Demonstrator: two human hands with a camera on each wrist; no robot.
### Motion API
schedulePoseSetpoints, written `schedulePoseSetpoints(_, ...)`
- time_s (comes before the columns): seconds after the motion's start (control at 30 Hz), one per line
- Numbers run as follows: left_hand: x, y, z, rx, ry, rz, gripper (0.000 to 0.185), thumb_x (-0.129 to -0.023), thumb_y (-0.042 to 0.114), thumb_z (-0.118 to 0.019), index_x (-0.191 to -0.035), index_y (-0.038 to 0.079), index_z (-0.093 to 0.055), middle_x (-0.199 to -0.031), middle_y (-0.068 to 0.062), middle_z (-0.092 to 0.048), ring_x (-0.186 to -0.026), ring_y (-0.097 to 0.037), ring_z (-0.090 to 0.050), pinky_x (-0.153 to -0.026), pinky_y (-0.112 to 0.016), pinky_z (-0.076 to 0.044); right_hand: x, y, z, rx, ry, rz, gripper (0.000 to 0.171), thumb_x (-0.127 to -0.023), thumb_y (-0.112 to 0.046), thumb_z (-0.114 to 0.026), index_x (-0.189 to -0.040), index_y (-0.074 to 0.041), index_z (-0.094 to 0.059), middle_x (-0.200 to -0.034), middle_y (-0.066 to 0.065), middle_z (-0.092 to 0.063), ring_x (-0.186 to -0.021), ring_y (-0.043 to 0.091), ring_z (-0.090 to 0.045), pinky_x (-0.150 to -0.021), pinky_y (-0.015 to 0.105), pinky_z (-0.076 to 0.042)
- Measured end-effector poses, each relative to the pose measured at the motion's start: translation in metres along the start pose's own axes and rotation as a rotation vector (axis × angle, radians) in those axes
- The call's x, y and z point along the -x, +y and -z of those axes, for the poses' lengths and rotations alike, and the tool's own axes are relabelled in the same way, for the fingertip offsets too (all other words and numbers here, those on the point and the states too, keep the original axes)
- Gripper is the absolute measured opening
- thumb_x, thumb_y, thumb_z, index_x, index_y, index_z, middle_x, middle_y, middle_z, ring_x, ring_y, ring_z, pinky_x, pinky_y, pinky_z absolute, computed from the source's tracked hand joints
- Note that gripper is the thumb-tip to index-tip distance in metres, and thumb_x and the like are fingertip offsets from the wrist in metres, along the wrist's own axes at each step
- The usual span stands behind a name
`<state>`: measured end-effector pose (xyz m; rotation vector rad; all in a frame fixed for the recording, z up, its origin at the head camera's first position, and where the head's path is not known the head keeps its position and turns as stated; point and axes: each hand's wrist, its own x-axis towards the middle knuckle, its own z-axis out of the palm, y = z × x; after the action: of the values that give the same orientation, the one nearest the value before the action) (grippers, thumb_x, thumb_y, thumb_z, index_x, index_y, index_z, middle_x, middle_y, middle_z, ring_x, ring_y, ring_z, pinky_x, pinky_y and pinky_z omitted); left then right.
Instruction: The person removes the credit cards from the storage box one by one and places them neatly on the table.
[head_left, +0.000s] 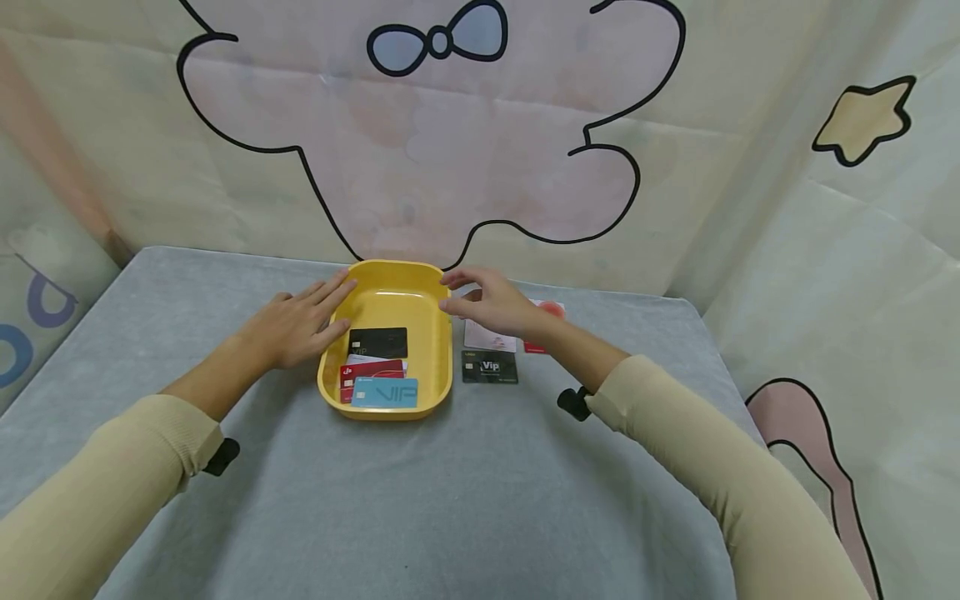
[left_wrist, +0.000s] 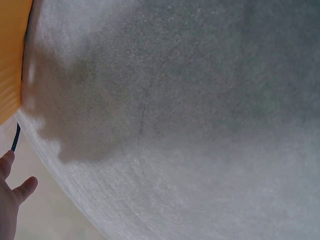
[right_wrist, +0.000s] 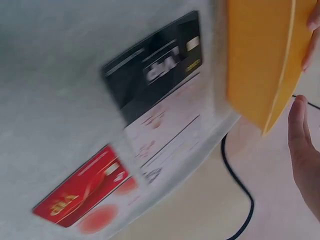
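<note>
A yellow tray (head_left: 431, 358) stands toward the far side of the table. In it lie a black card (head_left: 378, 340), a red card (head_left: 369, 372) and a light blue VIP card (head_left: 386, 393), with a white card mostly covered among them. My left hand (head_left: 300, 325) rests with outstretched fingers along the tray's left rim. At the far right rim is my right hand (head_left: 491, 302), its fingers loosely bent and holding no card. Right of the tray lie a black Vip card (head_left: 490, 367), a pale card (right_wrist: 167, 117) and a red card (right_wrist: 82, 187).
A white card with red spots (right_wrist: 97, 218) lies beside the red card, partly behind my right forearm in the head view. Grey cloth (head_left: 420, 500) covers the table. A printed curtain (head_left: 525, 183) hangs behind it, and a dark cable (right_wrist: 240, 182) shows beyond the edge.
</note>
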<state>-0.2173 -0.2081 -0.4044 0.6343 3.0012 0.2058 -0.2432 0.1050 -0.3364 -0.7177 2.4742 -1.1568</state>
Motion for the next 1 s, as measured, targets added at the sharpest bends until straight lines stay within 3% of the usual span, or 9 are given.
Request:
schedulePoseSetpoints(0.27, 0.000, 0.000, 0.000, 0.000, 0.000, -0.002, 0.071, -0.102, 0.043, -0.042, -0.160, 0.009, -0.017, -0.166, -0.013, -0.011, -0.145, -0.044, -0.028, -0.103, -0.071, -0.033, -0.014, -0.016, -0.018, -0.100, -0.142, -0.068, 0.057, -0.096, -0.030, -0.066, -0.143, -0.003, -0.048, -0.141, 0.020, -0.049, -0.109, 0.032, -0.066, -0.092, 0.041, -0.055)
schedulePoseSetpoints(0.47, 0.000, 0.000, 0.000, -0.001, -0.005, -0.003, 0.071, -0.102, 0.044, -0.042, -0.160, 0.010, -0.017, -0.166, -0.013, -0.011, -0.144, -0.044, -0.029, -0.103, -0.071, -0.033, -0.021, -0.022, -0.028, -0.134, -0.217, -0.184, 0.063, -0.100, -0.037, -0.059, -0.149, -0.006, -0.038, -0.142, 0.021, -0.045, -0.113, 0.037, -0.065, -0.095, 0.046, -0.053)
schedulePoseSetpoints(0.7, 0.000, -0.001, 0.002, -0.002, -0.010, -0.012, 0.070, -0.103, 0.044, -0.038, -0.160, 0.010, -0.016, -0.166, -0.013, -0.010, -0.144, -0.044, -0.029, -0.103, -0.071, -0.033, -0.032, -0.023, -0.031, -0.144, -0.262, -0.286, 0.061, -0.101, -0.046, -0.053, -0.148, -0.010, -0.038, -0.144, 0.020, -0.048, -0.109, 0.038, -0.066, -0.093, 0.045, -0.054)
schedulePoseSetpoints(1.0, 0.001, 0.000, 0.003, -0.004, -0.015, -0.008, 0.070, -0.103, 0.043, -0.040, -0.160, 0.009, -0.016, -0.166, -0.013, -0.010, -0.145, -0.043, -0.028, -0.104, -0.070, -0.033, -0.043, -0.025, -0.047, -0.093, -0.327, -0.341, 0.057, -0.101, -0.048, -0.050, -0.143, -0.012, -0.039, -0.146, 0.018, -0.042, -0.106, 0.035, -0.067, -0.089, 0.039, -0.056)
